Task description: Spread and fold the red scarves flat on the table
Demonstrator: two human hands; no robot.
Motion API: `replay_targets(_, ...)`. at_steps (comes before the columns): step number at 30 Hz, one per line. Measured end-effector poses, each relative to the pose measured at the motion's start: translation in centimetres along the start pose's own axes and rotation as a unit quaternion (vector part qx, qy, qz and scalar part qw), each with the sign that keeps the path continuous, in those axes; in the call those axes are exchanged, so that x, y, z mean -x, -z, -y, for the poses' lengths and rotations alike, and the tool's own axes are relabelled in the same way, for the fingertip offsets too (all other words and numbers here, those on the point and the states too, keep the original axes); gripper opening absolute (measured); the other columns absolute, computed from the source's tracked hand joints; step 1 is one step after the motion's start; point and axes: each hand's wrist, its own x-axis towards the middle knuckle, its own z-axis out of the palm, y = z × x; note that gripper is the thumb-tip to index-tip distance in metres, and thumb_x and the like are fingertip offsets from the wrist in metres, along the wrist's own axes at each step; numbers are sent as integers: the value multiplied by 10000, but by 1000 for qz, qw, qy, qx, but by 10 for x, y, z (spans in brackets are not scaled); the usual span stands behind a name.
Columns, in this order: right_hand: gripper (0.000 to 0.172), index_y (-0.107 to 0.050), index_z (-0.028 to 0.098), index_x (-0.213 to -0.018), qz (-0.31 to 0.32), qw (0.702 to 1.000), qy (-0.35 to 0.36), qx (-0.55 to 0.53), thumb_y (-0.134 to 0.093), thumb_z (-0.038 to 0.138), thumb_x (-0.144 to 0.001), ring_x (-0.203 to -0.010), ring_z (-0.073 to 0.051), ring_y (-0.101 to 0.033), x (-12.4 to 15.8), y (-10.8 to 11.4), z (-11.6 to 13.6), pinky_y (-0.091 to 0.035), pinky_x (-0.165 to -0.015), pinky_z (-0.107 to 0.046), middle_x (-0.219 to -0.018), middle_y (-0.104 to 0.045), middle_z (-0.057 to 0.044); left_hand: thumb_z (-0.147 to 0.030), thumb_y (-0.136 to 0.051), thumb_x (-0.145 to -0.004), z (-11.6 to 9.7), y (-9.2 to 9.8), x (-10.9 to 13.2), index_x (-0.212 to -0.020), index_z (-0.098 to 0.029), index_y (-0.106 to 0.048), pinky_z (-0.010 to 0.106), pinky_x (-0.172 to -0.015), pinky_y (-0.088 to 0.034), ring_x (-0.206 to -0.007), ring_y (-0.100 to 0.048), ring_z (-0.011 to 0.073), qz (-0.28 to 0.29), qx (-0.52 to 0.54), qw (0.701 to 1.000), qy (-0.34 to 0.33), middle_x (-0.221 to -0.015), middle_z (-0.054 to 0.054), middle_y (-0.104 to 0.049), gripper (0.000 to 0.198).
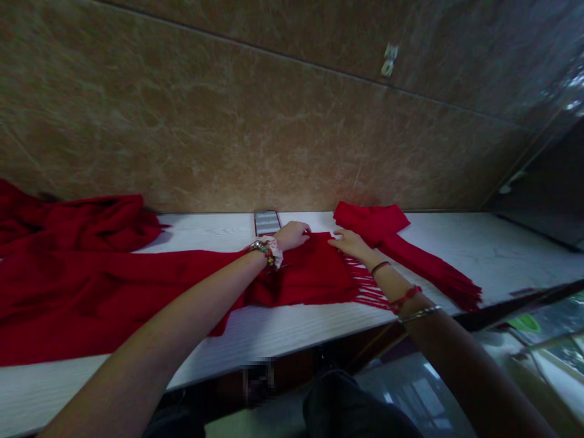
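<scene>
No readable text, number, brand or sign. Flat red-edged item [267, 222], just off centre toward 9 o'clock: grey face, any print too small to make out. White wall fitting [389, 59], toward 1 o'clock: too blurred to read any marking.

Left hand [292, 237] and right hand [352, 244], close together, not touching!
Here's the left arm [191, 307] stretched forward and angled inward, back of the hand uppermost, fingers bent; and the right arm [460, 359] slants in opposite, its loosely curled fingers pointing across toward the other hand.
</scene>
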Motion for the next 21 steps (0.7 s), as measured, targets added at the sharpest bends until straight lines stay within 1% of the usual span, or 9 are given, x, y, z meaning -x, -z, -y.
replay_targets(3, 311, -634, 133, -1006, -10, 1000, -15, -16, -627, 181, -699, -722, -169, -643, -5, -7, 3, -488, -668, -258, -779, -686, -46, -181, -473, -860, -4, 9, -6, -1087, -127, -633, 188, -888, -417, -1009, -602, 141, -3, 26, 1000, -15, -1095, 66, -663, 283)
replay_targets(6, 375, -553, 149, -1129, -40, 998, -27, -26, -525, 171, -756, -703, -163, -635, 3, -4, -4, -490, -645, -262, -783, -672, -33, -205, -430, -887, -9, 12, -10, -1149, -135, -595, 167, -864, -417, -1001, -600, 119, -9, 49, 998, -22, -1127, 53, -650, 317)
replay_targets(9, 439, -474, 163, -1206, -75, 996, -37, -20, -476, 155, -768, -758, -187, -634, 12, -1, -14, -493, -707, -303, -826, -664, -45, -288, -449, -891, -10, 6, -13, -1164, -148, -583, 190, -836, -430, -980, -612, 141, 5, 59, 998, -19, -1110, 59, -658, 335)
replay_targets(11, 443, -478, 147, -1187, -85, 995, -44, -14, -470, 119, -745, -784, -213, -638, 15, -2, -18, -489, -749, -336, -842, -664, -69, -321, -520, -852, -7, -2, -12, -1110, -159, -617, 200, -824, -432, -971, -618, 161, 23, 60, 998, -14, -1076, 58, -672, 320)
replay_targets(13, 435, -490, 129, -1161, -89, 995, -44, -11, -457, 90, -729, -825, -235, -639, 17, -5, -19, -481, -786, -358, -880, -665, -99, -317, -556, -825, -1, -10, -11, -1075, -160, -633, 200, -814, -433, -962, -622, 167, 34, 63, 997, -5, -1053, 60, -679, 306)
replay_targets(16, 445, -478, 116, -1171, -98, 995, -24, -13, -422, 72, -731, -919, -244, -623, 19, -4, -16, -458, -849, -365, -986, -651, -131, -309, -541, -827, 12, -16, -7, -1111, -132, -612, 205, -794, -443, -931, -632, 169, 33, 77, 996, 14, -1036, 81, -681, 342)
replay_targets(19, 453, -458, 99, -1197, -130, 991, 43, -5, -386, 79, -750, -990, -246, -594, 20, 3, -14, -445, -881, -370, -1056, -630, -152, -317, -507, -839, 22, -15, -5, -1131, -113, -593, 224, -797, -452, -919, -633, 177, 24, 105, 994, 21, -1035, 94, -676, 366)
replay_targets(21, 452, -450, 91, -1210, -148, 985, 84, 25, -374, 88, -764, -996, -252, -587, 19, 8, -14, -447, -881, -377, -1064, -626, -165, -321, -490, -846, 23, -13, -5, -1148, -112, -578, 231, -827, -447, -953, -621, 176, 17, 131, 991, 10, -1072, 96, -662, 378)
